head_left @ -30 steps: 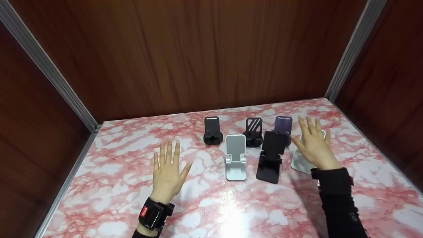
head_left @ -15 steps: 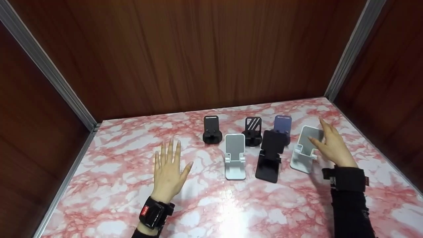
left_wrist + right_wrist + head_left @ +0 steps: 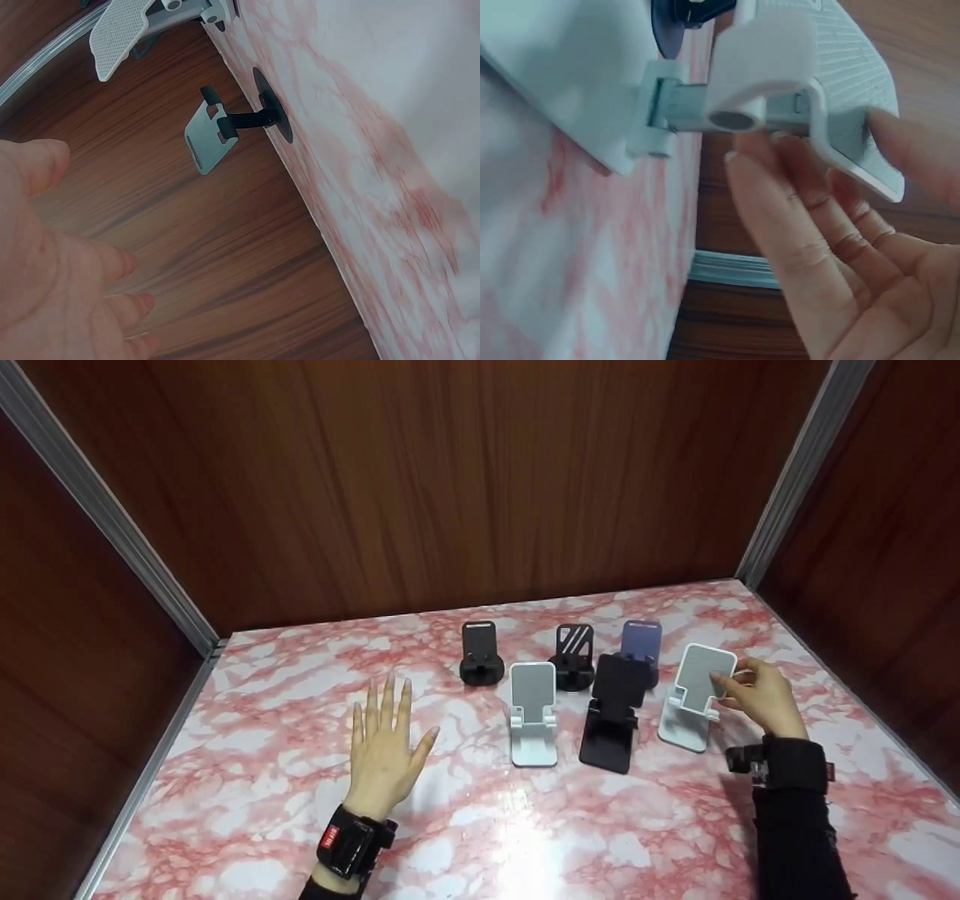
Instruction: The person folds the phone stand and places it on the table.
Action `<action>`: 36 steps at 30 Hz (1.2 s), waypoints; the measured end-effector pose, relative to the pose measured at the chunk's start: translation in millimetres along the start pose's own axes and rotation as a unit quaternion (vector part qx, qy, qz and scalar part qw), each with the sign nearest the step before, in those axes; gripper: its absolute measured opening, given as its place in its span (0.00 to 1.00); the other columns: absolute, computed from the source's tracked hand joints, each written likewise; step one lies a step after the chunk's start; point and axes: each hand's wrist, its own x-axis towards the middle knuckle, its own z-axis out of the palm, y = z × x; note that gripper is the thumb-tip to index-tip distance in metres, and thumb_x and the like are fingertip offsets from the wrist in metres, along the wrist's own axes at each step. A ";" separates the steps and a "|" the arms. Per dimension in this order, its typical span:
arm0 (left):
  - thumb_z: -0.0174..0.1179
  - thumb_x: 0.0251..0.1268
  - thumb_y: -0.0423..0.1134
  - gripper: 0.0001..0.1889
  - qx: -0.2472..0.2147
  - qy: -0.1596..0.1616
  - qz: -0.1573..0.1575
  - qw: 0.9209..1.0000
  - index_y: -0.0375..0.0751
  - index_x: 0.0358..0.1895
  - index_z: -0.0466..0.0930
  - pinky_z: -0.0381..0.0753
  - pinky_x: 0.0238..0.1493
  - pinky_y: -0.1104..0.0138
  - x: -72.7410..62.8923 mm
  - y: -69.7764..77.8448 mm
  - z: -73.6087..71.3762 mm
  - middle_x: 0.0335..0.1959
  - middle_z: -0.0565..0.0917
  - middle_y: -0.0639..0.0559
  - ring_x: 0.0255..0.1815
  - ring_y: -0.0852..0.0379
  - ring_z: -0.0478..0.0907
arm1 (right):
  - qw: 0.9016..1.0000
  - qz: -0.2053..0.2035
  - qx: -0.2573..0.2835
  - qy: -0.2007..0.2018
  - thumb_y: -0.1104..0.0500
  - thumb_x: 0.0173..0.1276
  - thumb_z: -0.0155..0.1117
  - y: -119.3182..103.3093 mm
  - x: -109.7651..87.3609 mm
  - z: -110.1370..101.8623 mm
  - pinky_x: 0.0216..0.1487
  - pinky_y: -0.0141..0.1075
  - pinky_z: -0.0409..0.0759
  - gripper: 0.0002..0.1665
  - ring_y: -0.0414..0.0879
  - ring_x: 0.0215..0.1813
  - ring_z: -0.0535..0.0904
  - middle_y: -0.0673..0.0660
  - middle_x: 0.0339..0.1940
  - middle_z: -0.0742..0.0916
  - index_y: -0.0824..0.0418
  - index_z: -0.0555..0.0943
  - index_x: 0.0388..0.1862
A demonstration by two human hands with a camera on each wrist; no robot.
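Observation:
My right hand (image 3: 769, 697) pinches the right edge of the tilted plate of a white phone stand (image 3: 703, 671), the one farthest right. Its thumb lies on the grey padded face and the fingers reach behind. Seen close in the right wrist view, the same hand (image 3: 855, 277) has the plate of the white phone stand (image 3: 855, 75) between thumb and fingers, beside the hinged arm. The stand's base rests on the table. My left hand (image 3: 384, 761) is spread palm down at the left, fingers straight, holding nothing; in the left wrist view the left hand (image 3: 52, 277) is apart from the stands.
Left of the gripped stand are a black folding phone stand (image 3: 611, 720) and another white phone stand (image 3: 534, 697). Behind them stand a plain black (image 3: 480, 649), a slotted black (image 3: 564, 660) and a purple phone stand (image 3: 641, 637). Wood-grain walls (image 3: 480, 487) enclose the marbled table (image 3: 465, 825).
My right hand moved right off the front of the white phone stand, then closed thumb and fingers on its plate edge. My left hand stayed nearly still.

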 end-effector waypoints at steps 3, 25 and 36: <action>0.46 0.65 0.61 0.38 0.000 0.002 0.002 1.000 0.43 0.72 0.50 0.41 0.73 0.47 -0.5 0.2 0.6 0.75 0.49 0.42 0.75 0.41 0.41 | 0.995 0.020 0.096 -0.014 0.60 0.66 0.59 3.8 1.3 -0.4 0.34 0.31 0.84 0.15 0.31 0.30 0.80 0.44 0.25 0.83 0.73 0.74 0.42; 0.46 0.65 0.61 0.39 -0.009 -0.019 -0.004 1.000 0.44 0.73 0.49 0.39 0.74 0.48 1.5 4.7 6.7 0.76 0.45 0.45 0.76 0.43 0.38 | 0.952 0.056 0.300 -0.028 0.67 0.61 0.62 -0.6 -0.5 -4.4 0.30 0.29 0.84 0.05 0.38 0.27 0.84 0.48 0.23 0.86 0.59 0.81 0.28; 0.45 0.65 0.61 0.39 -0.002 -0.026 0.023 0.999 0.45 0.73 0.48 0.42 0.74 0.47 3.4 15.7 14.2 0.75 0.50 0.44 0.75 0.42 0.43 | 0.933 -0.008 0.361 0.001 0.72 0.60 0.60 -32.3 -12.1 -13.7 0.28 0.31 0.83 0.07 0.40 0.24 0.84 0.51 0.22 0.88 0.64 0.81 0.25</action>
